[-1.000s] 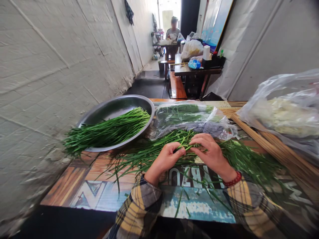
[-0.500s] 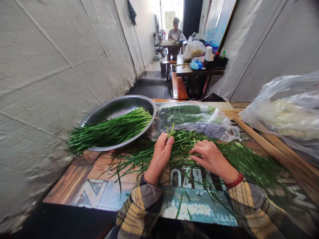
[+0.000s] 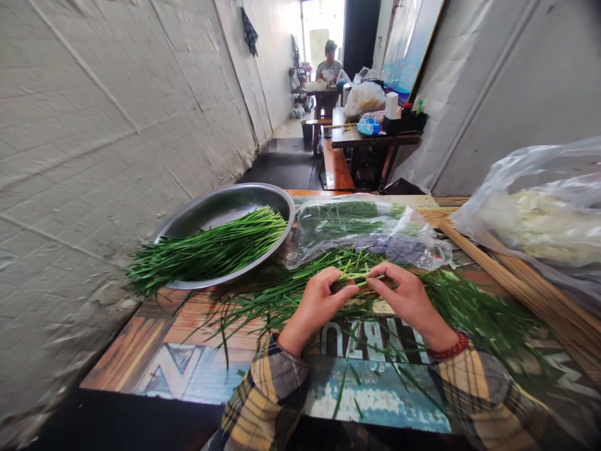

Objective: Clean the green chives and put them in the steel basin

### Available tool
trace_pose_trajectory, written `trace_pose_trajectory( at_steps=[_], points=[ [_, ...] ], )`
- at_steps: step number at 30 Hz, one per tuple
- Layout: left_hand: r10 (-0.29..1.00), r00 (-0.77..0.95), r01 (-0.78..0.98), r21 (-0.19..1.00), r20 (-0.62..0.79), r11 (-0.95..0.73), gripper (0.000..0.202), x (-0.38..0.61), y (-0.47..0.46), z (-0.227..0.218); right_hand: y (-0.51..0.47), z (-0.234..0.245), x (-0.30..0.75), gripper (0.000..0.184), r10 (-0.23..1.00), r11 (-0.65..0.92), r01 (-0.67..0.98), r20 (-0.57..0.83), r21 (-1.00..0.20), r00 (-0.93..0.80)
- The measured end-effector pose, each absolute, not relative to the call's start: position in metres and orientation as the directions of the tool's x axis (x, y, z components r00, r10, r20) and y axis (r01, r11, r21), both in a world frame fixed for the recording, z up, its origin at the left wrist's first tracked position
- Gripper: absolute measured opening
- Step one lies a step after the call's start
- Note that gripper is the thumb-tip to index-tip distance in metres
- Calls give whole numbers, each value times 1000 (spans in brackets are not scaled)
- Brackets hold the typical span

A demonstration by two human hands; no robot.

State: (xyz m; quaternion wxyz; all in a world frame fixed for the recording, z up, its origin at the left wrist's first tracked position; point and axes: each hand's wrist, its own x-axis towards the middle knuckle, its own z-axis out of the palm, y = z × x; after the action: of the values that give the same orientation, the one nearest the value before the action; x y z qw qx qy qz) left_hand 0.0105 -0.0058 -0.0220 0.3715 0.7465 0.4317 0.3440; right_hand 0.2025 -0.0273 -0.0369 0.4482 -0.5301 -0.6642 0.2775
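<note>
Between my two hands a few garlic chives (image 3: 353, 276) lie crosswise over the table. My left hand (image 3: 320, 303) is closed round their stems. The thumb and fingertips of my right hand (image 3: 404, 299) pinch the pale ends. Beneath and behind my hands spreads a loose pile of chives (image 3: 277, 299), with more loose greens (image 3: 479, 307) right of my right wrist. A steel basin (image 3: 220, 195) at the left holds a neat bundle of chives (image 3: 220, 244), its leaf tips hanging over the rim.
Behind the pile lies a clear plastic bag (image 3: 347, 216) with more greens inside. Wooden sticks (image 3: 507, 269) and a bag of pale food (image 3: 544, 219) are at the right. A wall (image 3: 84, 188) runs along the left. Farther off, a person (image 3: 329, 66) sits at another table.
My left hand has turned and moved right, so the chives it holds now lie sideways instead of pointing up. My right hand has come to their ends and pinches them.
</note>
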Motion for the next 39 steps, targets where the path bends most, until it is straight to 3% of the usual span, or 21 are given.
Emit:
trace_pose_trajectory(
  at_steps=[9, 15, 19, 23, 28, 32, 35, 39],
  points=[
    [918, 374, 369, 887, 133, -279, 32, 11, -6, -22, -27, -43, 198, 26, 982, 184, 187, 172, -965, -82],
    [914, 386, 355, 894, 126, -273, 29, 12, -8, -23, -28, -42, 189, 36, 956, 291, 306, 284, -907, -66],
    [925, 362, 385, 886, 113, -259, 30, 11, -8, -21, -26, -39, 203, 32, 928, 319, 460, 371, -829, 25],
    [935, 340, 405, 881, 103, -244, 27, 10, -7, -19, -20, -36, 230, 16, 852, 305, 611, 496, -731, 168],
    [920, 357, 400, 864, 159, -305, 21, 11, -7, -20, -20, -28, 232, 19, 735, 496, 752, 670, -433, -99],
    [906, 393, 384, 866, 160, -320, 19, 11, -7, -20, -26, -27, 215, 15, 705, 604, 732, 639, -314, -308],
    [916, 384, 404, 870, 118, -282, 21, 11, -7, -19, -27, -32, 206, 10, 748, 591, 691, 604, -417, -275],
    [913, 389, 355, 894, 125, -273, 23, 11, -7, -21, -27, -40, 194, 16, 882, 442, 448, 467, -777, -62]
  ],
)
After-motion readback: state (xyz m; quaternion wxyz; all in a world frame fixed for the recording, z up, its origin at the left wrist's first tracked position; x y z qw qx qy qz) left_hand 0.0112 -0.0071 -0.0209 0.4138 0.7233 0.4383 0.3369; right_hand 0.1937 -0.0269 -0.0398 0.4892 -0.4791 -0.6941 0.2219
